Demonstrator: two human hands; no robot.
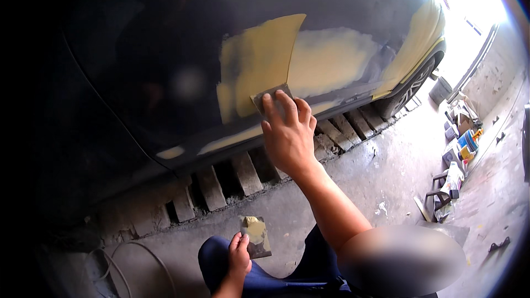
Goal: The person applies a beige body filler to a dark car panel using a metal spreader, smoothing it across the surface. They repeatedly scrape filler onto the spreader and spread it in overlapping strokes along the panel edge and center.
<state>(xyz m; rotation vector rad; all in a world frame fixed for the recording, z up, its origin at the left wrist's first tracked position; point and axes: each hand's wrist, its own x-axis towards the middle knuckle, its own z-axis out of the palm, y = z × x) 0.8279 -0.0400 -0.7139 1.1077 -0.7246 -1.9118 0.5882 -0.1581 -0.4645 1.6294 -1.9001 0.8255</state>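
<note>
A dark car door panel (182, 127) spans the view, with patches of yellow body filler (254, 60) on it. My right hand (291, 132) is closed on a thin, flat grey filler spreader (271, 95). Its fingers press the spreader against the lower edge of the filler patch. Lower down, by my knee, my left hand (239, 254) grips the edge of a small dark plate (259, 249). A smear of yellow filler (255, 229) covers much of that plate, with a thicker lump near its top edge.
Below the door sill, a floor grating of slats (244, 174) has dark gaps. The car's wheel (409, 89) stands at right. A grey bucket (440, 91), a blue tub (468, 141) and a small dark stool (440, 192) line the right side. A hose (118, 262) curls at lower left.
</note>
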